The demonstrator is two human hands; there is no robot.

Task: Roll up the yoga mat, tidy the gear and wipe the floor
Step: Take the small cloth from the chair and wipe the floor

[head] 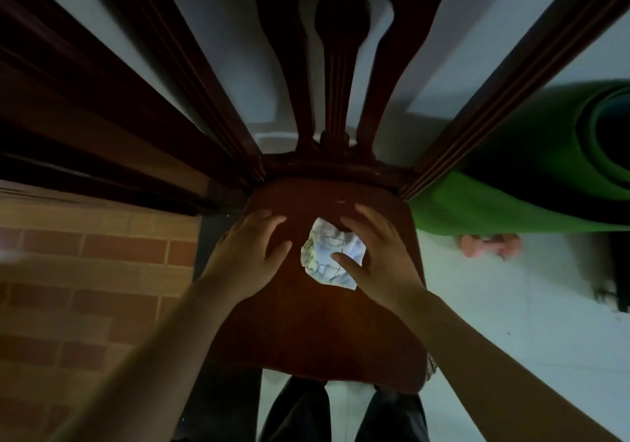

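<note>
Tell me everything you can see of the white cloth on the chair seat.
The cloth is white with thin dark lines like a check, looks like soft fabric, and is crumpled into a loose lump. It lies on the wooden chair seat, in its part nearer the backrest. The right hand touches it: the thumb lies across its lower part and a finger is at its upper edge. The left hand is beside it, apart.

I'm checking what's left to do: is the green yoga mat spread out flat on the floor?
No, the green yoga mat is rolled up, its spiral end showing right of the chair.
</note>
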